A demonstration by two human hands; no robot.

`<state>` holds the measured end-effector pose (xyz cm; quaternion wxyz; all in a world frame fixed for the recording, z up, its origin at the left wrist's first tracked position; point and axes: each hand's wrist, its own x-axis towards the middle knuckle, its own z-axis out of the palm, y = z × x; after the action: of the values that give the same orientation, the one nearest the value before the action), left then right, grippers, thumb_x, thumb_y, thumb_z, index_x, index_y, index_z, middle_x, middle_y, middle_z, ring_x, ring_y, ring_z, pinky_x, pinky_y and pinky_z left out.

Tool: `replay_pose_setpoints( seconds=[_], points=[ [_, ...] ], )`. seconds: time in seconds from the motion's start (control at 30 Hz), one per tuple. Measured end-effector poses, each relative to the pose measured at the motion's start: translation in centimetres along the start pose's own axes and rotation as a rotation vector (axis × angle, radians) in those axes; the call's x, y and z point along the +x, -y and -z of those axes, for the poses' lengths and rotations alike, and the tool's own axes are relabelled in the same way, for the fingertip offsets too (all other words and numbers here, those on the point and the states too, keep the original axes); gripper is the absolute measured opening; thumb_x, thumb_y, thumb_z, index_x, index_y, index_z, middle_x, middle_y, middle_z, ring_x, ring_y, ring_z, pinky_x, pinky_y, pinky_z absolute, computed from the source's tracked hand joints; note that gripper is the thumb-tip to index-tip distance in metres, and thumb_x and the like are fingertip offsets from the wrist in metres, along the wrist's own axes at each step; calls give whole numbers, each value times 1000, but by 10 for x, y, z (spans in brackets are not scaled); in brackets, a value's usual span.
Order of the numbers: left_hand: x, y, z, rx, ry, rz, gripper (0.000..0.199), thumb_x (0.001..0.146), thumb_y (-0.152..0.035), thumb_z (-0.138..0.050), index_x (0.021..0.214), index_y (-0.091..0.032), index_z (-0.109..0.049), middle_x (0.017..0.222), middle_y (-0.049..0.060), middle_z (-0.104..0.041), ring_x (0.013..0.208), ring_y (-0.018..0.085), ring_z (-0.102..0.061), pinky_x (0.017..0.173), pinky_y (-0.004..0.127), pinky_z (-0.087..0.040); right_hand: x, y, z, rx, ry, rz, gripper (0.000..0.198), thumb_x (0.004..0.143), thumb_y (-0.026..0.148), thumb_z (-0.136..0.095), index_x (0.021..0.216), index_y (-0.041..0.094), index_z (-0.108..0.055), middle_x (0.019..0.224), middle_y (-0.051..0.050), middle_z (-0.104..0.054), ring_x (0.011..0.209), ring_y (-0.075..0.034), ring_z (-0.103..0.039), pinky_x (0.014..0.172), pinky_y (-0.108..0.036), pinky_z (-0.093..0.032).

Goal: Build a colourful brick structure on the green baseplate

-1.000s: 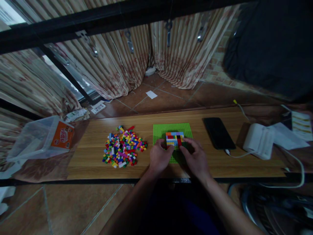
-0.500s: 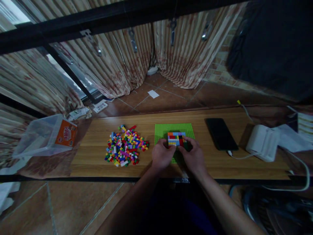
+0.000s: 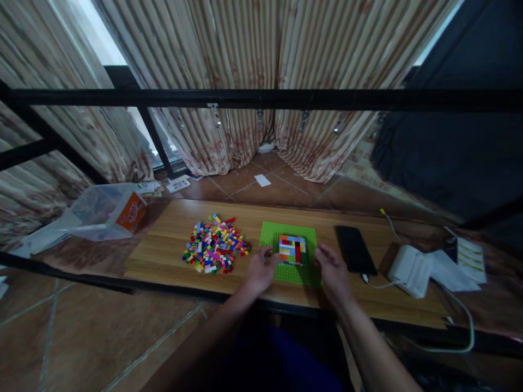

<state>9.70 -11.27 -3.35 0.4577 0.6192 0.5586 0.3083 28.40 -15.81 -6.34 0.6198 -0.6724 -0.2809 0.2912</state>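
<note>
Head view: brick block (image 3: pixel 292 250) on baseplate (image 3: pixel 269 231) — we'd press evenly.
Left hand (image 3: pixel 260 270): baseplate's left edge, fingers parted.
Right hand (image 3: pixel 333 270): baseplate's right edge — fingers bent, grip unclear.

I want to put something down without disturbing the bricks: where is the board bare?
The board is bare left of the loose bricks; another patch lies between the cable and the near edge. It is crowded at the green plate, where a brick block sits between left hand and right hand.
</note>
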Motion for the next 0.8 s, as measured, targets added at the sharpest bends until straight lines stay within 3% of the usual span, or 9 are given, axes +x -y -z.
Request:
replay_pose_setpoints(
  seconds=[0.1,0.23,0.47,0.6,0.8],
  points=[
    [-18,17,16,-111,13,-22,25,82,-27,-56,102,-16,-67,92,7,-72,83,18,-67,76,29,-51,14,10,11,24,-68,-9,54,67,54,-70,105,16,-67,101,-10,-69,87,-22,-65,70,-34,-50],
    [-42,39,36,-130,53,-11,21,79,-29,-58,92,-17,-69,81,4,-70,76,18,-65,70,29,-50,34,31,8,-115,-51,143,49,73,53,-64,102,14,-68,97,-11,-70,90,-24,-64,77,-37,-51],
    [-64,56,65,-174,23,46,26,78,-34,-59,95,-17,-69,74,2,-68,66,17,-61,63,27,-48,36,48,-52,-760,161,581,46,91,47,-42,118,15,-61,118,-17,-64,113,-28,-57,96,-47,-43],
    [-66,65,81,-124,-62,69,25,78,-33,-58,94,-18,-69,80,4,-69,71,17,-63,67,27,-49,24,34,-81,-980,299,626,51,94,48,-39,127,14,-56,131,-21,-56,120,-34,-52,98,-56,-37],
    [-64,67,101,-27,-161,100,23,79,-32,-56,92,-19,-70,77,2,-70,72,18,-64,66,27,-48,25,13,-86,-1144,399,630,59,94,55,-33,130,15,-55,133,-21,-55,122,-36,-49,99,-58,-33]
  ],
)
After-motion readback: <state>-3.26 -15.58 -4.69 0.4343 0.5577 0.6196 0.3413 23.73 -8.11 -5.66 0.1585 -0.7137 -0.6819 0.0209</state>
